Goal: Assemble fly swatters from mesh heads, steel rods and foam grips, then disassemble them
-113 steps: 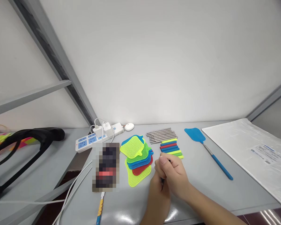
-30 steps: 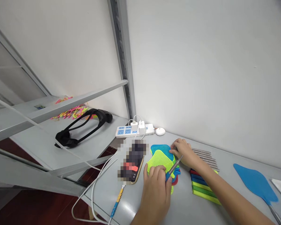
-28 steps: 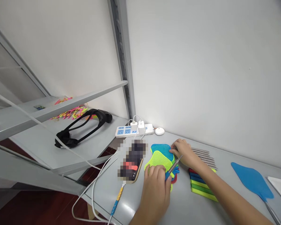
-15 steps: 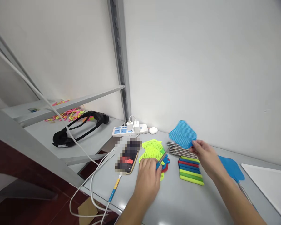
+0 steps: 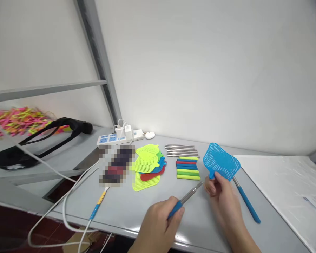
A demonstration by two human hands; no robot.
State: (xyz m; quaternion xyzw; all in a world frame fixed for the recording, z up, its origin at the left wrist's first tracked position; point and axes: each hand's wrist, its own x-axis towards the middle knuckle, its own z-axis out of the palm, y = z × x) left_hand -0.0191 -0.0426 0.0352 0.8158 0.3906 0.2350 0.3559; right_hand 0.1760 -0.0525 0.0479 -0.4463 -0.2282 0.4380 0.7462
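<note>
My left hand [image 5: 160, 223] is closed round the blue grip of a telescopic metal rod [image 5: 191, 195], whose bare end points up and right. In my right hand [image 5: 223, 196] is a blue mesh fly swatter head [image 5: 213, 158], pinched at its short neck and facing up. The rod's tip is apart from that neck. A swatter with a blue handle [image 5: 249, 205] lies right of my right hand, its head mostly hidden behind the held one. Beyond my hands lie coloured handle sleeves [image 5: 188, 173], several metal rods [image 5: 181, 151] and a pile of swatter heads [image 5: 146, 162].
A blurred-out phone [image 5: 118, 165] with a charging cable [image 5: 98, 203] lies to the left. Behind it is a power strip [image 5: 139, 135] and a small white round device [image 5: 150, 135]. A black headset [image 5: 50, 137] rests on the left shelf. A white wrapped panel [image 5: 279, 182] lies at the right.
My view has turned right. Both hands have come back from the piles toward the table's front, carrying the rod and the blue swatter head, which are now closer together.
</note>
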